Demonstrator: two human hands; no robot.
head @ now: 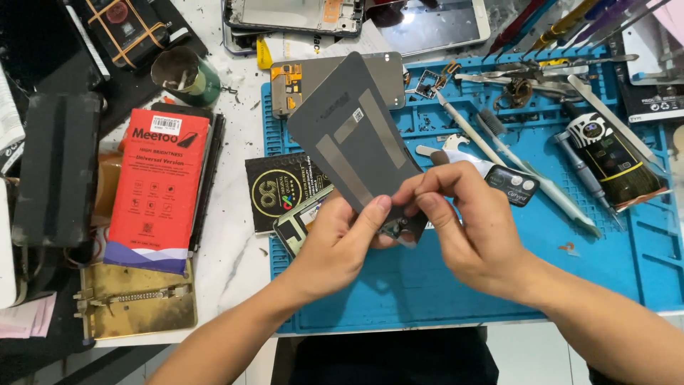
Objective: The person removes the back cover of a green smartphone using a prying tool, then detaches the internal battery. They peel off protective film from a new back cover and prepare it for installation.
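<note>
Both my hands hold a thin dark grey phone screen panel [353,135] tilted upright over a blue work mat [570,271]. My left hand [338,242] grips its lower edge from the left, thumb pressed on the back. My right hand [474,228] pinches the lower right corner, where small parts show. Under my left hand a phone frame part [298,222] lies on the mat.
A red box [160,189] lies left on the white table, above a brass-coloured jig [135,306]. A black square packet [274,191] sits at the mat's left edge. Tweezers, brushes and screwdrivers [527,78] crowd the mat's top right. Another grey panel [388,75] and phone housings lie behind.
</note>
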